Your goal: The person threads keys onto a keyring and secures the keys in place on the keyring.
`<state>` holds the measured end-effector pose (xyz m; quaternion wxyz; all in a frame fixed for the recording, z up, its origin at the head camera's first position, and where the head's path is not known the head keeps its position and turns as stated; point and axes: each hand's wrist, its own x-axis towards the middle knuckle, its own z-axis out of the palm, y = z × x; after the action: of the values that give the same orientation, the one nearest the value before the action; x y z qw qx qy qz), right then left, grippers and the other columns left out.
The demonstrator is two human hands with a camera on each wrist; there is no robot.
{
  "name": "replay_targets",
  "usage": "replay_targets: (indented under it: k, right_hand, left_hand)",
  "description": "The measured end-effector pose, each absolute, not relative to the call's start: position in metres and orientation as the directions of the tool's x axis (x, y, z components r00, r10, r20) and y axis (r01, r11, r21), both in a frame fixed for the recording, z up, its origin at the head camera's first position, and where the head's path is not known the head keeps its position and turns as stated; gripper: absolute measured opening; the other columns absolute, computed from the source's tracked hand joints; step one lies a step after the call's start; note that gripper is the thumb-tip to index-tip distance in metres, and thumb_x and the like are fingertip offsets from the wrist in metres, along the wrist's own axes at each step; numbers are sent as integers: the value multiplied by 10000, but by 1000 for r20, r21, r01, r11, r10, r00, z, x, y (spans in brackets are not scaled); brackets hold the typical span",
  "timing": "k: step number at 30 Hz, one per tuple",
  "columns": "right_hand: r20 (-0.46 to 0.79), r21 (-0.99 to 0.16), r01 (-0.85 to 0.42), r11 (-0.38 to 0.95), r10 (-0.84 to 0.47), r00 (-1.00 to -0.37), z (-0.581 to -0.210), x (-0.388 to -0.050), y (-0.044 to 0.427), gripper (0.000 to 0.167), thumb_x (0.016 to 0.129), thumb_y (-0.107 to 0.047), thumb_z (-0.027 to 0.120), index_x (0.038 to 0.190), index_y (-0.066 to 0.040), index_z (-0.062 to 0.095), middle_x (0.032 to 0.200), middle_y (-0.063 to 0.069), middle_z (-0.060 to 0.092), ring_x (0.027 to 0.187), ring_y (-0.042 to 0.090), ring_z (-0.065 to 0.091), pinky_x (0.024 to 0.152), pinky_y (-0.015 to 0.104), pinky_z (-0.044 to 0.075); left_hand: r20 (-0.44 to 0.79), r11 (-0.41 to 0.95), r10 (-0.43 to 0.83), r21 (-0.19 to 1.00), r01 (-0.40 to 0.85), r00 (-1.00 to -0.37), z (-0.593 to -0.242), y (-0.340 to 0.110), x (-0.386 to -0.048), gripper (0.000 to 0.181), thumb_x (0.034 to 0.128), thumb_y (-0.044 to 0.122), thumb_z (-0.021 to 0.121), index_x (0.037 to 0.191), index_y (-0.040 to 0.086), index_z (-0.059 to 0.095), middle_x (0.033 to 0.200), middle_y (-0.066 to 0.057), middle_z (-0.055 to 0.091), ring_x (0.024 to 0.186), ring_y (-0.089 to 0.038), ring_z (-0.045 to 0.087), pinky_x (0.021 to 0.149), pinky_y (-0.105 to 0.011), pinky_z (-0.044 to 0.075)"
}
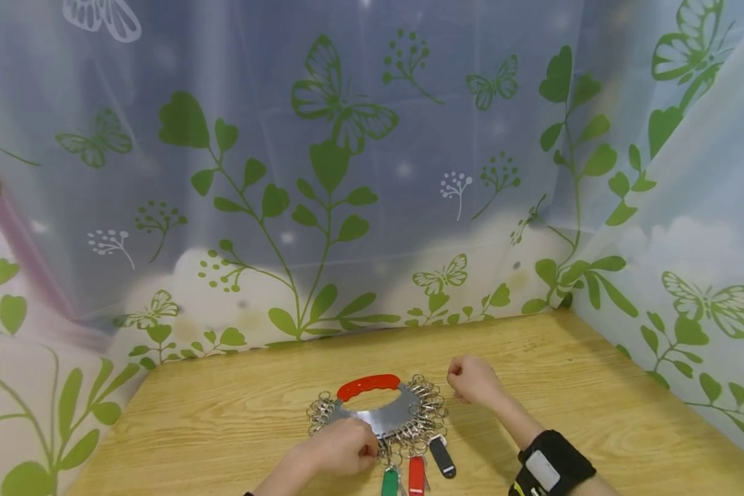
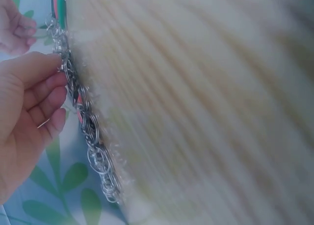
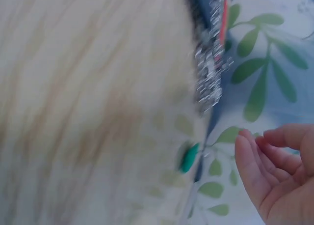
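A metal plate [image 1: 381,417] with a red handle [image 1: 368,386] lies on the table, its curved edge lined with many small metal rings and clips [image 1: 430,406]. My left hand [image 1: 344,444] is at the plate's lower edge; in the left wrist view the hand [image 2: 32,95] pinches at the rings [image 2: 93,129] with thumb and fingertips. Green [image 1: 390,482], red [image 1: 416,475] and black [image 1: 442,457] tags hang below the plate. Right of the rings, my right hand [image 1: 474,380] is raised and apart from them; its fingers curl loosely around nothing in the right wrist view [image 3: 282,173].
The wooden table [image 1: 235,413] extends around the plate. Behind it and at the right hangs a curtain [image 1: 409,227] printed with leaves and butterflies. A small green piece [image 3: 189,157] shows apart from the rings in the right wrist view.
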<state>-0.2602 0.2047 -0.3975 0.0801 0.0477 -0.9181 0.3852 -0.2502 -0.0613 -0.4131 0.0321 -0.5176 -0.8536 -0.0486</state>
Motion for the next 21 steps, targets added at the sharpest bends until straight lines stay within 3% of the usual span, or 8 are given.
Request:
replay_targets:
  k: [4,10,12,17,21]
  right_hand:
    - [195,-604,-108,790,14,-981,-406,-269,219,114,840,-3,553,732,-25,582,587,40,511,480,133,459,464,261,353]
    - [222,-508,-57,859,67,-973,-414,-286,232,152,860,-115,598,857,38,591,769,115,589,631,205,526,570,354,433]
    - [204,-500,-45,865,67,-977,-415,-291,233,190,867,-148,609,787,20,570,692,77,540,580,176,477,530,325,398]
    - [135,-489,-27,872,45,-990,-418,-301,229,433,879,-199,619,516,-134,391,472,-47,253,414,93,239,440,234,209]
    - [112,-438,-7,899,47,-993,-421,-305,225,451,877,-192,617,478,-141,412,433,-50,304,379,87,305,408,218,252]
  left_hand:
    - [125,456,876,103,884,-467,-415,-64,-251,121,775,85,676,685,165,660,631,158,519,580,50,422,682,-127,397]
    - [162,437,862,245,866,-481,-418,-67,-254,100,780,49,669,720,128,683,653,146,547,601,56,427,616,-103,377]
    - [167,438,852,292,850,-496,-418,-68,-255,90,782,42,667,742,117,695,669,141,562,618,56,445,622,-112,393]
    - [138,465,829,369,805,-542,-414,-69,-256,92,802,51,655,760,120,700,679,154,558,624,50,466,615,-136,419]
    - [131,470,828,368,802,-545,-413,-67,-258,102,807,72,655,736,131,697,659,167,549,607,56,462,605,-125,411]
